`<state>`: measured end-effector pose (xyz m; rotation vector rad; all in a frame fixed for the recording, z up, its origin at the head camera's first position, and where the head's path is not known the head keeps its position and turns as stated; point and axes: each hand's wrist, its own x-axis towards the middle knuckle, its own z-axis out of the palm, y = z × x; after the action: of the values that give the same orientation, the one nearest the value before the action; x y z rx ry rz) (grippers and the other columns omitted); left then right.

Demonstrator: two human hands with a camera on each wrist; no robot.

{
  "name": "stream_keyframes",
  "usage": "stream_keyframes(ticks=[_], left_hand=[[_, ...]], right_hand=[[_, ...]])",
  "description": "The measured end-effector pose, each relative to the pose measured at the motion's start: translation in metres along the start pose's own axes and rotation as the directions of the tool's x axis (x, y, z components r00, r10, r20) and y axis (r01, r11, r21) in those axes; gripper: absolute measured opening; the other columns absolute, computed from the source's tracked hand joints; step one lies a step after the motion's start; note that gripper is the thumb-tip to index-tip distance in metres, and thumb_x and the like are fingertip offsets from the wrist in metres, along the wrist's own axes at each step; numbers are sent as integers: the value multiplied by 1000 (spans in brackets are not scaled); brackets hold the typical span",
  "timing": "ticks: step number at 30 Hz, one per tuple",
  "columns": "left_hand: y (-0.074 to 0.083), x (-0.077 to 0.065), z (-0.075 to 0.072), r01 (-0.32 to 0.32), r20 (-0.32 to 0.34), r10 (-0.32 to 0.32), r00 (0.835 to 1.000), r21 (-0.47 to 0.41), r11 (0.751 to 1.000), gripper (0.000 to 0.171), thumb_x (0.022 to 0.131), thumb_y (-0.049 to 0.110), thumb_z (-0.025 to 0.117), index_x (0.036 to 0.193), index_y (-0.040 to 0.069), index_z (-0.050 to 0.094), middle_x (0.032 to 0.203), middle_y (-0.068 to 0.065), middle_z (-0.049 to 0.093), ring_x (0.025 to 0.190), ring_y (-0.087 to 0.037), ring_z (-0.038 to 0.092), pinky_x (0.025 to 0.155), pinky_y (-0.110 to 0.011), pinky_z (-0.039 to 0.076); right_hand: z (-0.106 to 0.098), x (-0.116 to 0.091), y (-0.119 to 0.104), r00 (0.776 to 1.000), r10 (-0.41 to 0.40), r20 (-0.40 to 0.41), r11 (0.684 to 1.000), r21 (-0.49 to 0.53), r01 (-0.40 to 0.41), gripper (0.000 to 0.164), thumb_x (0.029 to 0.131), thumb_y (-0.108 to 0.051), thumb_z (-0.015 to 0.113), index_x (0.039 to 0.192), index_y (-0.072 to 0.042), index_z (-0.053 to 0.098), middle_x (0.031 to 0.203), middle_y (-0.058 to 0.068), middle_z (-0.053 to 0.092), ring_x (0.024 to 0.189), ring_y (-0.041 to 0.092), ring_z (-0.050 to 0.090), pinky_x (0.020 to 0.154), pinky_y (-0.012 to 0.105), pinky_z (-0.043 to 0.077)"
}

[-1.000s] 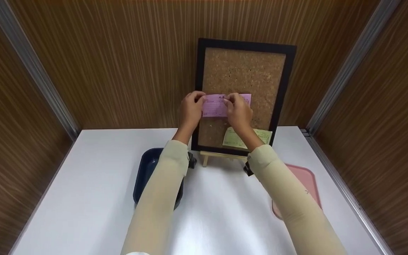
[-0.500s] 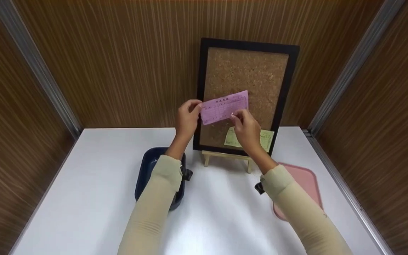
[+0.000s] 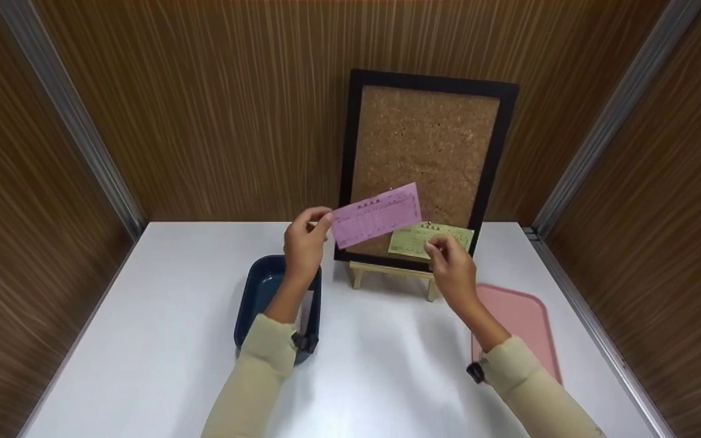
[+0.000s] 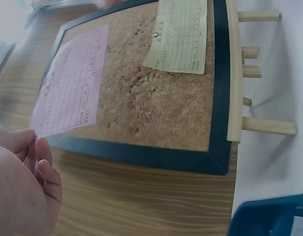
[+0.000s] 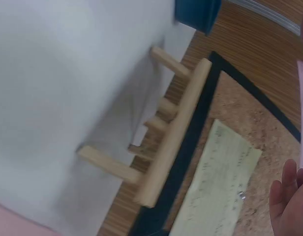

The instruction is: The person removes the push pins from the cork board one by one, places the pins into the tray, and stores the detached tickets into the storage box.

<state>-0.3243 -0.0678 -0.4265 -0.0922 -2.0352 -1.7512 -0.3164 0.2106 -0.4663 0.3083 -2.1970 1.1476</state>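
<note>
My left hand pinches the left end of a pink printed slip, which tilts up to the right in front of the corkboard. The left wrist view shows thumb and fingers at one corner of that slip. My right hand is lower, before the green slip, its thumb and index tip pressed together. A tiny pale thing, apparently a push pin, is mostly hidden between them. A silver push pin fixes the green slip to the cork at the board's lower right.
The black-framed board stands on a small wooden easel against the wood-grain back wall. A dark blue tray with a white paper in it lies under my left forearm. A pink tray lies partly under my right arm.
The pink slip has come away from the cork and moved down and towards me in my left hand, now tilted. My right hand has let go of it and moved down to the right.
</note>
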Motion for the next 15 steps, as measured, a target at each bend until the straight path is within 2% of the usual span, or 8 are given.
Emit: stream_keyframes(ticks=[3,9,15], left_hand=[[-6,-10,-15,-11,-40,10,999,-19,1000,18,100,23,65,111,12,73,104,-4,69,74,-18,57,63,-26,47],[-18,-30,-40,-2,-64,0,998,-28,1000,18,99,21,66,111,11,73,104,-5,69,75,-28,59,61,-23,47],[-31,-54,-66,34,-78,-37,996,-42,999,23,100,24,64,117,9,70,107,-8,69,89,-29,63,74,-26,53]], right_hand=[[-8,-14,11,999,35,11,999,-3,-35,10,97,-13,68,98,-4,64,80,6,63,63,5,54,59,18,44],[-27,-42,30,991,133,6,991,-20,-133,10,97,-15,68,99,-6,63,80,4,64,61,4,54,57,17,44],[-47,-69,49,967,256,3,962,-104,-254,11,99,-18,65,102,-7,64,83,5,65,61,2,54,57,19,44]])
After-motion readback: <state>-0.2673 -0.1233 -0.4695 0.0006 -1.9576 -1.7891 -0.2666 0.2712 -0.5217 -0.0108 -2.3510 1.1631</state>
